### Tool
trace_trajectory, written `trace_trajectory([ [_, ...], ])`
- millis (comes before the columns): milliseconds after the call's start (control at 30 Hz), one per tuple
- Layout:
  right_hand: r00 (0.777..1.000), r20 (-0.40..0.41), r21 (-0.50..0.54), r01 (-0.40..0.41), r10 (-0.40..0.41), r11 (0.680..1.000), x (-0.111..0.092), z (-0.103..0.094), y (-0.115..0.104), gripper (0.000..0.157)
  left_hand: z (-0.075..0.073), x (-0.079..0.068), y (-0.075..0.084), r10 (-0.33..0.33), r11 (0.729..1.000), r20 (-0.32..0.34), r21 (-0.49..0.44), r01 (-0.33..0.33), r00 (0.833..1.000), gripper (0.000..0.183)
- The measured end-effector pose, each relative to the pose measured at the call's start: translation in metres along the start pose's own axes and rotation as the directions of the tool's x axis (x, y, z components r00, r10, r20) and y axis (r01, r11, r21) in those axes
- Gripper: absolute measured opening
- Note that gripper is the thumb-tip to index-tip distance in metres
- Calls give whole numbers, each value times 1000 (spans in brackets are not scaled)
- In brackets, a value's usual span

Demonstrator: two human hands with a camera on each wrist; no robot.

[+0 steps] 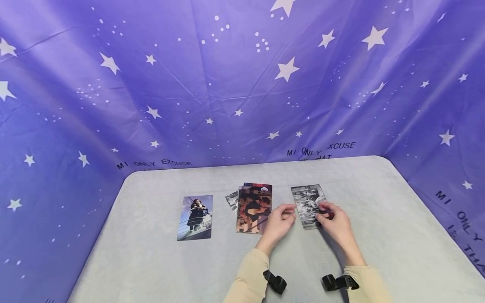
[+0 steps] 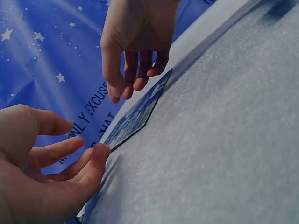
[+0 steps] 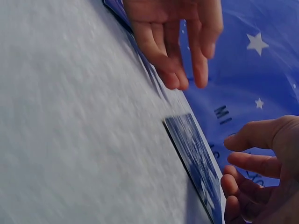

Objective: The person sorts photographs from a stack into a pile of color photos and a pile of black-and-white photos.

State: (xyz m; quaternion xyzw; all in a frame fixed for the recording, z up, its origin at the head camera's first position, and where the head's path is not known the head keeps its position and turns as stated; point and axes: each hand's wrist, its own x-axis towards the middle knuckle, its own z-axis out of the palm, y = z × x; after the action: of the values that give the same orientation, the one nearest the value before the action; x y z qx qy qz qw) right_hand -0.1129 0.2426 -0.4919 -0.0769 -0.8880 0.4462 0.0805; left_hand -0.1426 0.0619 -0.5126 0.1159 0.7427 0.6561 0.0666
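Observation:
A black-and-white picture card (image 1: pixel 306 202) lies at the right of the table, between my two hands. My left hand (image 1: pixel 279 223) is by its left edge, fingers loosely bent and holding nothing; in the left wrist view the left fingertips (image 2: pixel 99 151) come right up to a corner of the card (image 2: pixel 138 114). Over the card's right edge hovers my right hand (image 1: pixel 336 223). The right wrist view shows its relaxed fingers (image 3: pixel 254 163) spread apart beside the card (image 3: pixel 194 156), with nothing pinched between them.
Left of my left hand lies a brown-toned picture card (image 1: pixel 250 206) over other cards, a black-and-white one (image 1: pixel 232 202) and a red-and-blue one (image 1: pixel 254 184) peeking out. Farther left is a blue picture card (image 1: pixel 195 216). A purple starry cloth (image 1: pixel 227 84) rises behind the grey table (image 1: pixel 151 269).

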Motion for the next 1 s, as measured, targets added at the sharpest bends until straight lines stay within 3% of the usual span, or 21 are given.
trace_trajectory([
  [300,998,23,-33,67,-66,997,-3,17,-10,34,-18,-6,5,15,994,63,105,-21,998,29],
  [533,993,66,-33,100,-98,994,-1,19,-15,33,-34,-10,6,12,992,41,123,-17,999,29],
  [767,985,120,77,113,-121,991,1,21,-18,34,-53,-15,8,22,992,39,123,-27,999,29],
  [1000,974,153,98,153,-166,983,2,29,-28,32,-71,-19,5,24,993,-12,120,-23,1000,26],
])
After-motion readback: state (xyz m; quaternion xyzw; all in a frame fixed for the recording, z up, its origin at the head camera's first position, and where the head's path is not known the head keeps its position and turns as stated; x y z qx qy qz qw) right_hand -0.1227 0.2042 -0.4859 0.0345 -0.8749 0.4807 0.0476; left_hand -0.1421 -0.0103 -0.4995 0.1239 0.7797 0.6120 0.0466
